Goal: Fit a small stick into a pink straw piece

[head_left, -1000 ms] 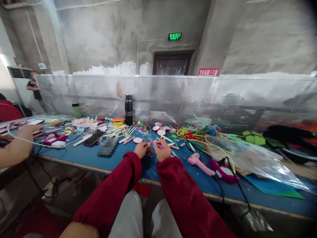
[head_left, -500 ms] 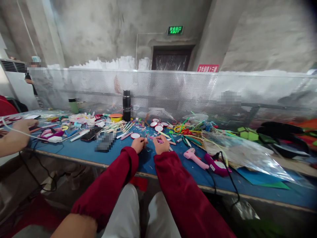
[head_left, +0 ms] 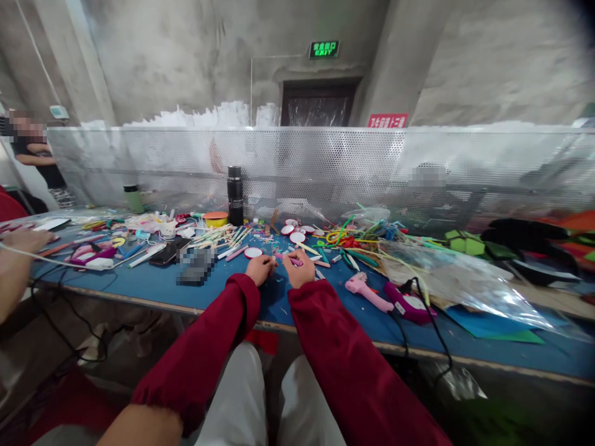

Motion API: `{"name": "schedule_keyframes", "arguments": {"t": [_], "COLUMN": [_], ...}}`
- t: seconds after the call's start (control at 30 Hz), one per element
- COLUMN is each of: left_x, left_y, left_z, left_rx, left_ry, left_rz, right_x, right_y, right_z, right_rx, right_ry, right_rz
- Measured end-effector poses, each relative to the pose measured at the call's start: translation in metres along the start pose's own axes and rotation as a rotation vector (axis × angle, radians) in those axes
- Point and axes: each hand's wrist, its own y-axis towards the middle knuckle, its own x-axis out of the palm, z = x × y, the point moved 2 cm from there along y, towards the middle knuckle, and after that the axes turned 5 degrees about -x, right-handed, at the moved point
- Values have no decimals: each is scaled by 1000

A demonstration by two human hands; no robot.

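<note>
Little has shifted over the last second: both hands have stayed close together at the near middle of the blue tabletop [head_left: 153, 291], only sliding a touch left and up in the picture as the head turned, which has also carried the co-worker's hand [head_left: 21, 240] at the far left nearer the picture's edge; that steadiness suggests fine finger work going on in one spot rather than a reach for something new; the right hand [head_left: 301, 271] is pinched around a pink stick [head_left: 292, 261], whose tip pokes out toward the left hand [head_left: 260, 270]; the left hand is curled with fingertips drawn in toward that same tip, but whether it actually grips the stick or something smaller I cannot tell; the piece sits just above the tabletop between the two hands, in front of a white disc with a red rim [head_left: 253, 253]; a pink glue gun [head_left: 367, 291] lies near the right sleeve, a purple glue gun [head_left: 409, 306] with a black cord just beyond it; a black flask [head_left: 235, 195] stands upright further back among scattered sticks; a clear plastic sheet [head_left: 465, 282] covers what lies to the right; a patch of the tabletop left of the hands is blurred out.
</note>
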Motion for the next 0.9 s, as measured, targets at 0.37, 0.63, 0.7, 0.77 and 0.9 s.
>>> {"name": "schedule_keyframes", "arguments": {"t": [0.37,0.63,0.7,0.77,0.9], "left_x": [0,0,1,1,2], "left_y": [-1,0,0,-1,-2], "left_z": [1,2,3,5,6], "left_rx": [6,5,2,-4,-18], "left_ry": [18,23,21,20,28], "left_rz": [6,-13,-19,-21,-15], "right_x": [0,0,0,0,1], "right_y": [1,1,1,1,1], "right_z": [-1,-1,0,1,2], "right_rx": [-8,19,20,24,30], "right_ry": [24,22,17,10,0], "right_rz": [5,-8,-16,-10,-2]}}
